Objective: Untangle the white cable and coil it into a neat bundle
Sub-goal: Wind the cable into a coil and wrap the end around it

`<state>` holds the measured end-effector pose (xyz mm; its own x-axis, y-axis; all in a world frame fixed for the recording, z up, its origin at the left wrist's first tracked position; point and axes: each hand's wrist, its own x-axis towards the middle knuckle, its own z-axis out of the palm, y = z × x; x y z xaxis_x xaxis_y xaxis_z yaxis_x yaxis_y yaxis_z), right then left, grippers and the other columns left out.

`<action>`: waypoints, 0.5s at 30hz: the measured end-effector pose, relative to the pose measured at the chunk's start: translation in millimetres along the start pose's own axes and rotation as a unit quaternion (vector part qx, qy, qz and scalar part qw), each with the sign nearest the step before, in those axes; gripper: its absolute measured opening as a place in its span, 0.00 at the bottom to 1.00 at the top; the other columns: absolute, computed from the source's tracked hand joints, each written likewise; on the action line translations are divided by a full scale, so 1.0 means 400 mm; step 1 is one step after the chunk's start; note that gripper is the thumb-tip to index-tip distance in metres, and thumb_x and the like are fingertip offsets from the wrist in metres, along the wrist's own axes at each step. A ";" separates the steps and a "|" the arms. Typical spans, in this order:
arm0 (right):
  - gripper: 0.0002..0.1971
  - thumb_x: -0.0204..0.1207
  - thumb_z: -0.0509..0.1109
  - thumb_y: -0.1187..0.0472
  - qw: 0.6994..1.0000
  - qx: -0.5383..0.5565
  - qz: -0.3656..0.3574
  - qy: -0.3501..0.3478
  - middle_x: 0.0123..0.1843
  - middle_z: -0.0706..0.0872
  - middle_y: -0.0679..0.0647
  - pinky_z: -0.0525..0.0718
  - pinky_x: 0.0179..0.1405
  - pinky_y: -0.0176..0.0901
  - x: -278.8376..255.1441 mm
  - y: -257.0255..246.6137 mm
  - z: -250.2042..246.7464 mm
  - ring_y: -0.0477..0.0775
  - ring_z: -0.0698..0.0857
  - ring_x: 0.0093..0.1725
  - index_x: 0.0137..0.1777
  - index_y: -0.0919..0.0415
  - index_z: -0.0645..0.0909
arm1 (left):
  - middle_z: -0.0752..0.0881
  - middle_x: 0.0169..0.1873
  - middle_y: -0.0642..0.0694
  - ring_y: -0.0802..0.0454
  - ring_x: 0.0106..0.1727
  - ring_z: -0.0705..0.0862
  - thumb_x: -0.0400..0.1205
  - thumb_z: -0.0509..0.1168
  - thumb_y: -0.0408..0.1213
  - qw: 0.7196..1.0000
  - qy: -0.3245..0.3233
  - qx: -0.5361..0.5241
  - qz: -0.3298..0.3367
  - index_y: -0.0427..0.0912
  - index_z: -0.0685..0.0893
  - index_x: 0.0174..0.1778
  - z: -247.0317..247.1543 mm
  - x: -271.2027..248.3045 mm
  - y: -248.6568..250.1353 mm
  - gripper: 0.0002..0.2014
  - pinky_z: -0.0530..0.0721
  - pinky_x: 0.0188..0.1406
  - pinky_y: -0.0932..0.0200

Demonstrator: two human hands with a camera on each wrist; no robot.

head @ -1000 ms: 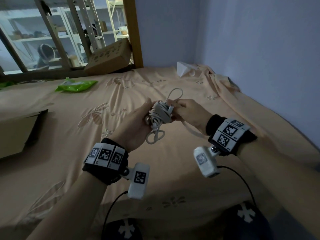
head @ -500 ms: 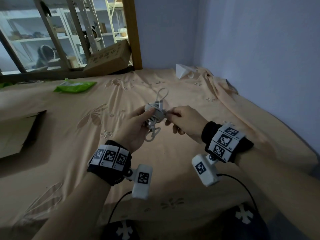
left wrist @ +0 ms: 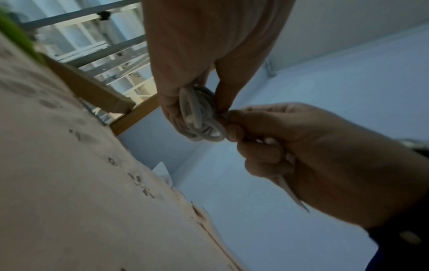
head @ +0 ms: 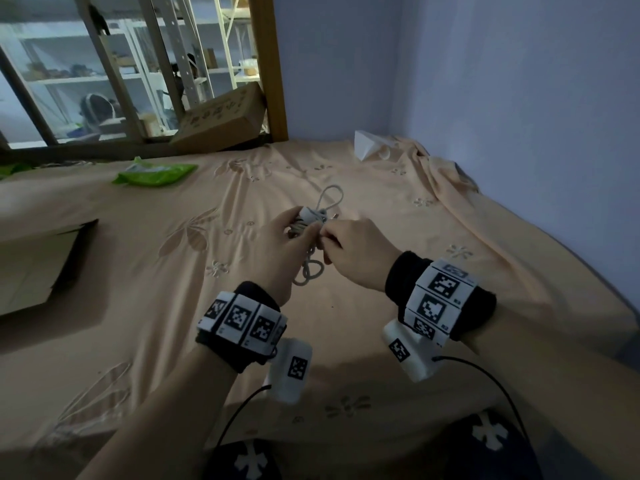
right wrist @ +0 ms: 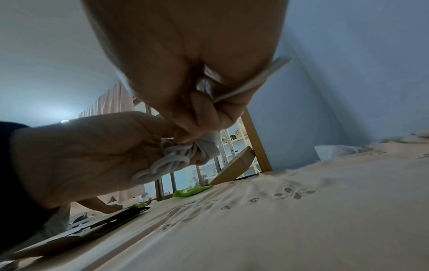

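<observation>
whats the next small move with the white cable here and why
Probably draw the strand pinched by the right hand around the white cable bundle once more. The left hand grips the wound bundle, yet loose loops hang below it and one sticks up above, so it isn't neat yet.

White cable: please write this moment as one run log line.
white cable: bundled, loops loose, above bed | left hand: holds bundle | right hand: pinches strand | coiling unfinished

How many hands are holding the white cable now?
2. The left hand grips the coiled bundle of the white cable; the right hand pinches a strand beside it. Both are raised above the bed.
</observation>
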<state>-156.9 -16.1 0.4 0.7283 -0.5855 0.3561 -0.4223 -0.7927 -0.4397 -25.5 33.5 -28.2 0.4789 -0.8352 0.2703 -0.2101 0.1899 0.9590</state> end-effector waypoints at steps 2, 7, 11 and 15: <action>0.10 0.81 0.58 0.63 1.000 0.010 0.012 0.007 0.43 0.88 0.61 0.82 0.45 0.55 -0.001 -0.001 0.004 0.62 0.83 0.42 0.44 0.62 0.80 | 0.89 0.48 0.41 0.49 0.45 0.88 0.82 0.66 0.38 1.000 -0.005 0.017 0.018 0.43 0.84 0.63 0.002 -0.006 0.003 0.14 0.86 0.43 0.56; 0.09 0.79 0.60 0.62 1.000 0.005 0.017 0.016 0.41 0.87 0.63 0.81 0.44 0.56 0.000 0.006 0.003 0.65 0.83 0.42 0.39 0.63 0.77 | 0.87 0.53 0.45 0.53 0.51 0.87 0.88 0.56 0.33 1.000 -0.009 -0.002 0.017 0.41 0.82 0.66 0.008 -0.014 0.024 0.14 0.86 0.49 0.60; 0.08 0.79 0.60 0.62 0.998 0.020 0.039 0.044 0.42 0.88 0.62 0.82 0.46 0.54 -0.006 0.016 -0.002 0.64 0.84 0.44 0.43 0.62 0.79 | 0.83 0.58 0.38 0.47 0.58 0.84 0.88 0.49 0.24 0.998 -0.013 -0.056 0.000 0.32 0.76 0.71 0.011 -0.003 0.045 0.17 0.84 0.56 0.61; 0.09 0.78 0.59 0.59 0.998 0.006 0.058 0.028 0.41 0.87 0.60 0.82 0.44 0.56 -0.006 0.024 -0.003 0.64 0.83 0.42 0.42 0.61 0.78 | 0.82 0.63 0.34 0.42 0.62 0.83 0.87 0.50 0.23 0.996 -0.017 -0.082 -0.021 0.30 0.76 0.72 0.000 -0.005 0.039 0.18 0.85 0.56 0.60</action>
<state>-163.2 -22.5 -3.8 0.6431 -0.6824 0.3474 -0.4952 -0.7167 -0.4911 -29.9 38.0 -13.8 0.4541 -0.8611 0.2288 -0.0476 0.2330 0.9713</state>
